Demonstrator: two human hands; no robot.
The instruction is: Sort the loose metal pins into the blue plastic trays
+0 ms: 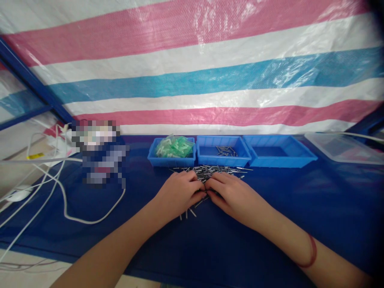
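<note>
On the blue table a loose pile of thin metal pins (207,171), in look like blind rivets, lies in front of the bins. My left hand (180,192) rests at the near left side of this pile, thumb and fingertips drawn together. From the right, my right hand (232,194) meets it, its fingers also closed and the fingertips of both hands touching or almost touching. Whatever lies between the fingertips is too small and too covered to make out. A few pins (192,213) lie apart, just below my left hand.
Behind the pile stand three blue bins: one with green plastic pieces (175,147), one with several pins (227,151), and a right bin (282,161). A clear plastic lid (339,148) lies at the far right. White cables (81,221) cross the left side.
</note>
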